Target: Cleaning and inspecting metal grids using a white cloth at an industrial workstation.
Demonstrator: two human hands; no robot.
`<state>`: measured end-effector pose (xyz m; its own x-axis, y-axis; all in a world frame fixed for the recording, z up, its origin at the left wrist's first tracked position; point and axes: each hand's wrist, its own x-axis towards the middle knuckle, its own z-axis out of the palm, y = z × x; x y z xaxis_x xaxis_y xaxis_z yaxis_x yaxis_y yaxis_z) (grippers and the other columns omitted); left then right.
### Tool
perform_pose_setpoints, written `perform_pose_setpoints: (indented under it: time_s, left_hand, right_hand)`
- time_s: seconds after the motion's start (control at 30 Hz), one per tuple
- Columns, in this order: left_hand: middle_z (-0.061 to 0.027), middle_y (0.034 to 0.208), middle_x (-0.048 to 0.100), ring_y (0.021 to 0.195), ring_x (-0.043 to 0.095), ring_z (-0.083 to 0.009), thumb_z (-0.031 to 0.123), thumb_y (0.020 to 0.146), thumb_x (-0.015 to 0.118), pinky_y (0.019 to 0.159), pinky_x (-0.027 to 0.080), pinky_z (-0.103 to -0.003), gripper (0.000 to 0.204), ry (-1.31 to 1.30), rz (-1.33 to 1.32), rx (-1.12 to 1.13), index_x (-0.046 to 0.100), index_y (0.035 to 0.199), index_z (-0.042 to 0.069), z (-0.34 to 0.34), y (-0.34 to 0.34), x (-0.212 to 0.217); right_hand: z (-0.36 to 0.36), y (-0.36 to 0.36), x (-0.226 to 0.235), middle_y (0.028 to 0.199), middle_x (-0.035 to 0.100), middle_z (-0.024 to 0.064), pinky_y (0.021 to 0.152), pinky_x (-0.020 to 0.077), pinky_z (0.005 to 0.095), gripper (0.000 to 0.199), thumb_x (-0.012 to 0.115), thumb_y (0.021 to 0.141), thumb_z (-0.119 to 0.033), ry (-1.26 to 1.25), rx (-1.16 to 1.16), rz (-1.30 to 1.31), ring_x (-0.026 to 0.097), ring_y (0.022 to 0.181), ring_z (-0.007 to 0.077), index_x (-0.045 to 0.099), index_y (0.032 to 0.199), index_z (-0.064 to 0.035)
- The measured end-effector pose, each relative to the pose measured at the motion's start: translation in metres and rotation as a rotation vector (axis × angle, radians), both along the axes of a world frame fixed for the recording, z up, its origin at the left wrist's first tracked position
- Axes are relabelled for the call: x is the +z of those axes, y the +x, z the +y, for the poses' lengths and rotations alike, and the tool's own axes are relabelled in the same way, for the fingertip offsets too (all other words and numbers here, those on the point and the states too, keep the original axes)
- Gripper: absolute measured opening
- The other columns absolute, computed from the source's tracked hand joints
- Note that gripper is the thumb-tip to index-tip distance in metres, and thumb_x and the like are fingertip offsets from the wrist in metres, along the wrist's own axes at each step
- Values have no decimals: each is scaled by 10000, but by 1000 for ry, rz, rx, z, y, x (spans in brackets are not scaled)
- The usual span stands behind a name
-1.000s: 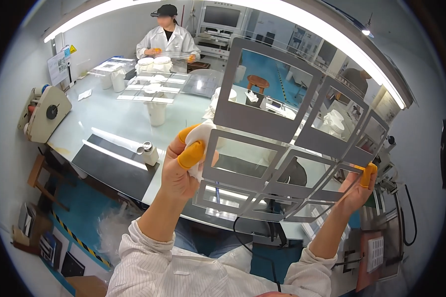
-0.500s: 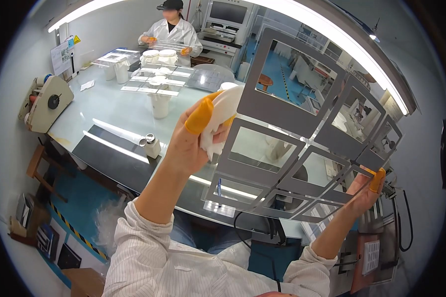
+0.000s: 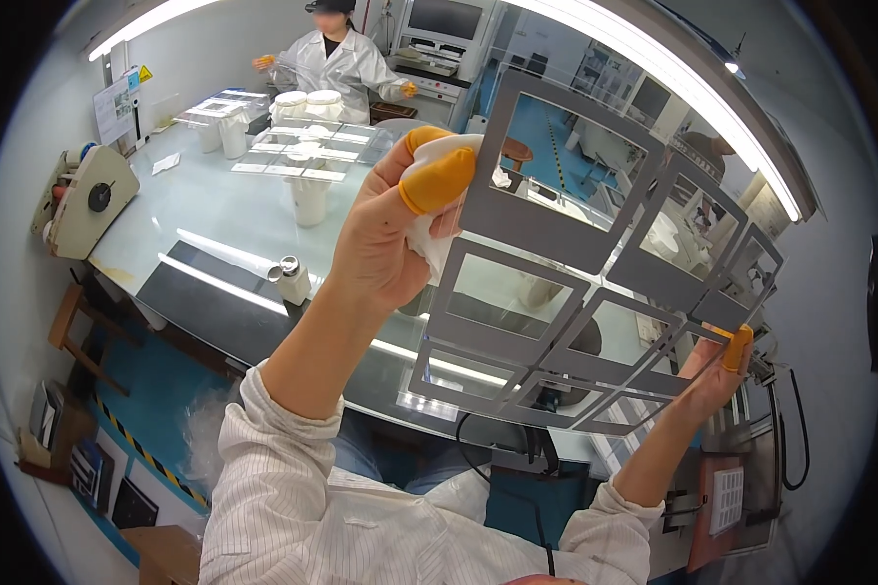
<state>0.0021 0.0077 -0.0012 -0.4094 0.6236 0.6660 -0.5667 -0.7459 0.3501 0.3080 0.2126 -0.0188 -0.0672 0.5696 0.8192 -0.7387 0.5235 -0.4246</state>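
Observation:
I hold a thin grey metal frame (image 3: 556, 239) with several rectangular windows up in front of me, tilted. My left hand (image 3: 390, 234), with orange finger cots on thumb and fingers, presses a white wipe (image 3: 437, 244) against the frame's upper left part. My right hand (image 3: 717, 366), also wearing an orange finger cot, grips the frame's lower right edge.
Below lies a long glass-topped table (image 3: 215, 219) with a small bottle (image 3: 291, 278), white cylindrical containers (image 3: 307, 200) and flat sheets. A tape dispenser (image 3: 83, 200) stands at the left. A person in a white coat (image 3: 337, 63) works at the far end.
My left hand with the wipe has slid up and to the right along the frame. The frame has risen and come closer to the camera.

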Motion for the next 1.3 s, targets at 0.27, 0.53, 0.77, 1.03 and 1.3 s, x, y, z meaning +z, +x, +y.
perform_pose_setpoints:
  time_s: [0.27,0.53,0.77,1.03,1.3]
  left_hand:
    - [-5,753,495,574,392,-59,160,825,611,512,325,-182,341,-47,6,191,518,1113,1,3,-4,-5]
    - [-22,670,538,526,440,-89,96,763,650,489,352,-210,126,-268,564,1040,633,848,5,-7,30,-56]
    - [-26,608,487,565,511,-171,178,622,746,486,426,-263,249,-240,1455,1085,583,760,50,34,108,-117]
    - [-52,585,477,538,517,-198,125,648,721,450,420,-289,207,-407,1358,1380,531,650,42,46,80,-141]
    - [-10,666,572,540,480,-79,174,850,588,496,378,-223,216,-808,607,749,632,949,-12,47,4,-152]
  right_hand:
    - [-6,-4,4,972,593,94,874,451,329,229,498,906,-181,-54,-102,54,582,892,176,557,1039,-3]
    - [-13,-5,8,952,588,72,781,446,296,201,551,867,-97,-92,-382,-12,578,860,164,549,1045,-5]
    - [-38,-48,18,974,562,43,754,415,276,142,512,898,-71,37,-368,-3,530,877,113,548,1018,-4]
    - [-85,-114,16,867,551,27,776,351,208,81,543,881,-55,93,-331,-87,478,816,72,541,943,-3]
    - [-110,-110,-13,871,551,66,720,389,245,214,623,820,-156,355,-364,-700,507,764,151,581,936,18]
